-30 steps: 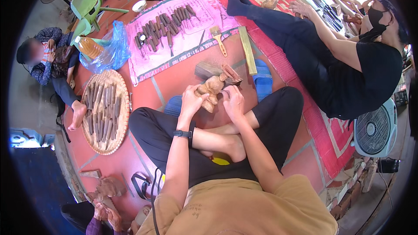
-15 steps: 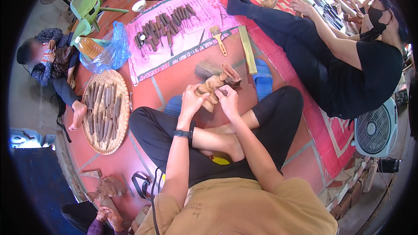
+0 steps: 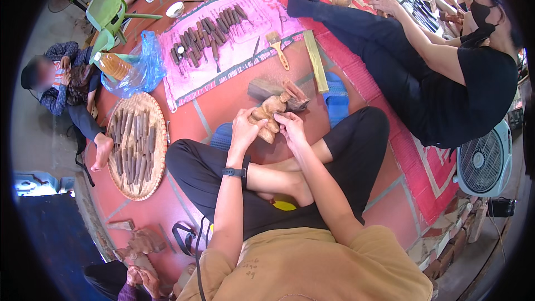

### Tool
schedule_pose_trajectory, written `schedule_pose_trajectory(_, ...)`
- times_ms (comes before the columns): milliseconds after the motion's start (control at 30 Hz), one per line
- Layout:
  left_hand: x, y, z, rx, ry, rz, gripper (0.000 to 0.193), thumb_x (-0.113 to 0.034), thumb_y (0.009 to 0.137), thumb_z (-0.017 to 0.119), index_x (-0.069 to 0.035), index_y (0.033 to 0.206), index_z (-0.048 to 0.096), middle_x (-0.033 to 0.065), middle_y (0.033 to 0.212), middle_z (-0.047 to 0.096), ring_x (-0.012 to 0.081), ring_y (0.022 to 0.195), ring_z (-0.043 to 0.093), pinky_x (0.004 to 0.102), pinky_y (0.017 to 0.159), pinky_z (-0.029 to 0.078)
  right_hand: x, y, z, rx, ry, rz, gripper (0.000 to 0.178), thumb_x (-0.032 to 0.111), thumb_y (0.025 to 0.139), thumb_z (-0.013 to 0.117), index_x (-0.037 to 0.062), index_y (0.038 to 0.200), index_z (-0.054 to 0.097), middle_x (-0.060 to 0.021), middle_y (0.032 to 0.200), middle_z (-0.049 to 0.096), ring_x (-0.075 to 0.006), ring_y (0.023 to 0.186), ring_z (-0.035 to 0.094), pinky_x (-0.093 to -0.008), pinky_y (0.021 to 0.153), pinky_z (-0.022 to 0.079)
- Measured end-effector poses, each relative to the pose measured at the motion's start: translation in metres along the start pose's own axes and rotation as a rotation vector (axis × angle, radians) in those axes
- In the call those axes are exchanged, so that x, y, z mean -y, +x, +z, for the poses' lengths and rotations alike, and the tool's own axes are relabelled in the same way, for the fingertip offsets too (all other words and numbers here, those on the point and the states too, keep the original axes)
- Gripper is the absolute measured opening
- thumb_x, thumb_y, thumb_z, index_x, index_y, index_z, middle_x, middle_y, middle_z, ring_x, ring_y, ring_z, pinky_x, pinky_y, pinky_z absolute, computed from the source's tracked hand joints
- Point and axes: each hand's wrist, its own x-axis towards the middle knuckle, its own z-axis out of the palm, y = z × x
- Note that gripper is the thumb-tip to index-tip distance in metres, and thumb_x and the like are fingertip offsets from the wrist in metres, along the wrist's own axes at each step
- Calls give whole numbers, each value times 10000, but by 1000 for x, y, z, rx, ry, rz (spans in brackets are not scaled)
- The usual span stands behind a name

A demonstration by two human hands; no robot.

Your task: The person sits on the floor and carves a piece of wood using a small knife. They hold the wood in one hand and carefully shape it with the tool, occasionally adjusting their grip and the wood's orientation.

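Observation:
A carved wooden figure (image 3: 270, 109) leans over my crossed legs, its upper end against a dark wooden block (image 3: 266, 88) on the floor. My left hand (image 3: 245, 129) grips the figure's left side, thumb pressed on the wood. Against its right side, my right hand (image 3: 291, 127) is closed in a pinch; a small dark bit shows at the fingertips, too small to name. Beyond the block lie a flat paintbrush (image 3: 277, 50) and a long yellowish wooden strip (image 3: 316, 61).
Several wood-handled carving tools (image 3: 203, 36) lie on a pink cloth (image 3: 237, 72). A round woven tray (image 3: 159, 159) at left holds more. A blue sandal (image 3: 336, 100) is near my right knee. People sit at left, right and lower left; a fan (image 3: 484, 161) stands at right.
My right hand's fingertips have shifted slightly left along the figure and curled closer to it. My left hand keeps its grip. The view has tilted slightly.

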Motion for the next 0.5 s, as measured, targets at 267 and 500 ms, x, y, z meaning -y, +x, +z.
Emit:
schedule_pose_trajectory(267,2,-2,-5,12,17,35,481,-178,744,823,12,1168,697,162,1095,678,302,1032,671,380,924,508,6,0,8,-147,-214,-161,163,36,768,793,48,748,631,-20,713,649,-63,535,512,-233,480,406)
schedule_pose_trajectory(500,0,-1,-3,20,-19,-1,493,-182,751,808,15,1186,686,179,1139,652,338,1082,641,402,949,492,-2,-7,10,-195,-276,-274,164,83,850,765,87,806,607,-9,746,657,-61,591,577,-212,535,438)
